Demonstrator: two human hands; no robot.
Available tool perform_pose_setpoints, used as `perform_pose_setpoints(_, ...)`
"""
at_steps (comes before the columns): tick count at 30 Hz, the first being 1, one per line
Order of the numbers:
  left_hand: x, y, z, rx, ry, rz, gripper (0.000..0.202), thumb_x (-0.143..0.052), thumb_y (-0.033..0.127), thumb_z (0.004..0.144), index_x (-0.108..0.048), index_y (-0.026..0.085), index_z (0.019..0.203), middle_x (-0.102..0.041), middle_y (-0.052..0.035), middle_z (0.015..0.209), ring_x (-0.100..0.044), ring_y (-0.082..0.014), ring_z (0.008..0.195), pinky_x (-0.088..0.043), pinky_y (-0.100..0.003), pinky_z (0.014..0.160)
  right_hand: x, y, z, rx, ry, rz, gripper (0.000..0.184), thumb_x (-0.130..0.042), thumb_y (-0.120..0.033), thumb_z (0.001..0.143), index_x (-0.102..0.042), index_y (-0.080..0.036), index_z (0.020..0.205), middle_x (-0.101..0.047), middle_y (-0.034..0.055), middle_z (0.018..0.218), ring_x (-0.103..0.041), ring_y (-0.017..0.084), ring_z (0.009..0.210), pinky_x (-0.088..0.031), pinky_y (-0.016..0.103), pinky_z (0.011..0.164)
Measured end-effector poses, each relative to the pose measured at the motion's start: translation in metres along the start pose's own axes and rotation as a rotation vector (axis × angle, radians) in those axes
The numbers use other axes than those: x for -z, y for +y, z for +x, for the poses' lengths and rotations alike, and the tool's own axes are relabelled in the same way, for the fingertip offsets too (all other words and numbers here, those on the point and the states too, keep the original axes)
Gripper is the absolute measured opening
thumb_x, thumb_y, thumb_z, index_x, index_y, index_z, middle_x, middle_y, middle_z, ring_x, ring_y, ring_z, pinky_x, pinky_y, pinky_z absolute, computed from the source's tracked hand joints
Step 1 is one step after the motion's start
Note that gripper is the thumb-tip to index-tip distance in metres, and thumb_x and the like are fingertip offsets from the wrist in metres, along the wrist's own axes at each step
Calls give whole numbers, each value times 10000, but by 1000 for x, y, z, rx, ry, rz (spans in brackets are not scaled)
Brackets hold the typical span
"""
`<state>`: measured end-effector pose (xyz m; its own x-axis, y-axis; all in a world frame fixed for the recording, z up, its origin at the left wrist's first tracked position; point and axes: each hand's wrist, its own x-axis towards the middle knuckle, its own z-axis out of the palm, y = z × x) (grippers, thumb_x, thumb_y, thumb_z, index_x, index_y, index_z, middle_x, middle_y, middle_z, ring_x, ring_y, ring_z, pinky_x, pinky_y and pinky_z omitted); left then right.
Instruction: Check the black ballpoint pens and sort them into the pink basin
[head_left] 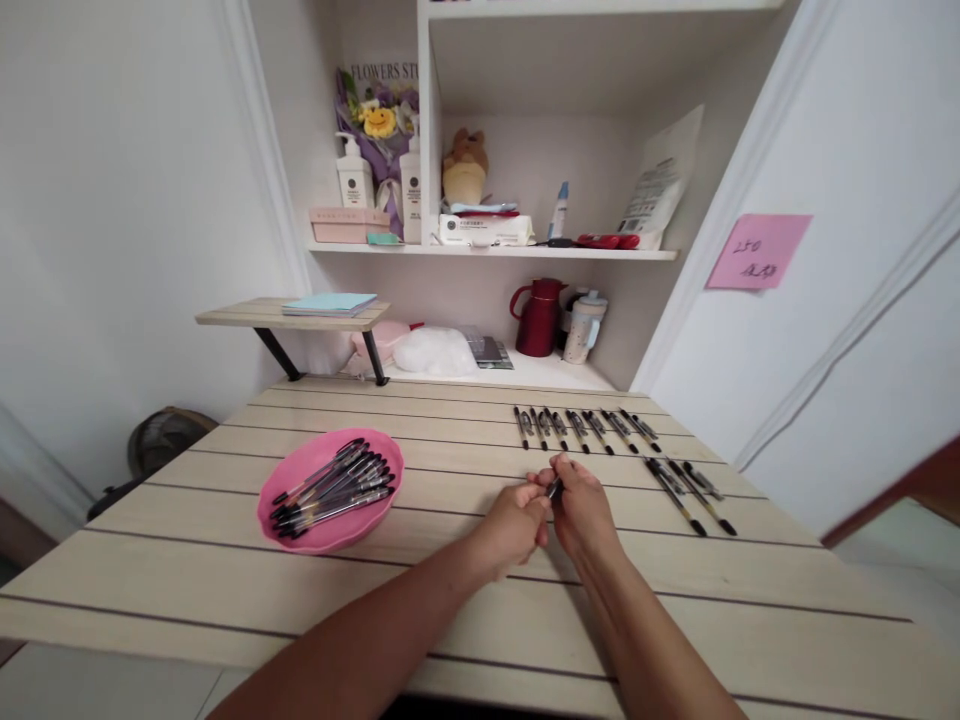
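Observation:
Both my hands meet over the middle of the wooden table. My left hand and my right hand are closed together around one black pen, of which only a short dark part shows between the fingers. A pink bowl to the left holds several black pens. Beyond my hands a row of several black pens lies on the table, and a shorter row of pens lies to the right.
A small raised wooden shelf carries a light blue notebook at the table's back left. Behind it stand a red jug, a cup, and shelves with bottles, a bouquet and a plush toy. A pink note sticks on the right wall.

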<state>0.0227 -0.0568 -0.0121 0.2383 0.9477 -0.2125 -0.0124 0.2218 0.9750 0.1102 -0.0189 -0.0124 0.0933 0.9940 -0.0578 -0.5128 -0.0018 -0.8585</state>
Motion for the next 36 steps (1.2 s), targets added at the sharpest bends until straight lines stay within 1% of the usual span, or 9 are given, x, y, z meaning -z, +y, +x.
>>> perform_pose_setpoints(6,14,6,-9,51,-71,-79,345,-453,413,785,-477,178,1036,-400,90,476,-200,-18,284,-106,-159,325,-3,-1,-5,30,-73,-59,251,-607,-430,669,-491,-207,676,-541,-46,459,-564,143,494,-413,244,499)
perform_pose_setpoints(12,19,2,-23,108,-418,-186,446,-507,410,769,-457,197,1158,-425,81,481,-193,-11,276,-102,-157,314,18,-17,13,113,3,254,226,-652,-319,657,-466,-196,684,-461,-95,472,-449,58,420,-410,199,494)
perform_pose_setpoints(16,13,-3,-20,57,-369,-274,470,-506,408,773,-439,203,1190,-423,80,501,-217,-13,284,-126,-161,313,27,-24,20,93,-18,313,224,-621,-371,682,-477,-208,735,-506,-70,543,-530,87,515,-469,241,561)
perform_pose_setpoints(19,13,-6,-15,87,-328,-321,466,-517,399,766,-436,208,1183,-411,85,503,-206,-14,290,-115,-164,317,28,-21,21,24,21,257,210,-606,-359,675,-495,-208,770,-515,-56,576,-534,90,516,-446,206,467)
perform_pose_setpoints(22,16,-7,-13,118,-285,-346,473,-536,404,750,-437,211,1170,-405,88,505,-197,-11,296,-100,-164,326,32,-17,23,-27,34,-47,219,-613,-255,640,-523,-196,831,-548,-31,618,-538,91,521,-426,188,425)
perform_pose_setpoints(25,18,-6,-12,130,-275,-366,485,-546,412,741,-431,219,1171,-401,89,508,-195,-11,303,-91,-166,333,42,-20,29,-3,18,-408,226,-604,-243,636,-557,-187,850,-582,-8,656,-586,127,615,-483,231,515)
perform_pose_setpoints(30,18,-6,-12,132,-286,-359,513,-553,432,734,-430,214,1182,-422,85,520,-202,-10,309,-94,-174,337,80,-49,52,75,135,-719,230,-652,-235,580,-627,-169,799,-596,9,606,-583,183,642,-459,281,571)
perform_pose_setpoints(33,17,-7,-11,133,-288,-345,516,-550,437,737,-433,209,1185,-433,83,520,-209,-13,310,-106,-176,335,104,-67,68,186,250,-1297,236,-595,-250,646,-653,-195,868,-652,56,717,-595,233,763,-425,310,645)
perform_pose_setpoints(36,16,-7,-11,135,-287,-336,494,-532,414,755,-433,201,1189,-440,79,514,-211,-20,306,-113,-181,327,120,-72,78,243,248,-1779,273,-513,-253,726,-647,-202,958,-668,105,880,-602,255,842,-411,316,668)
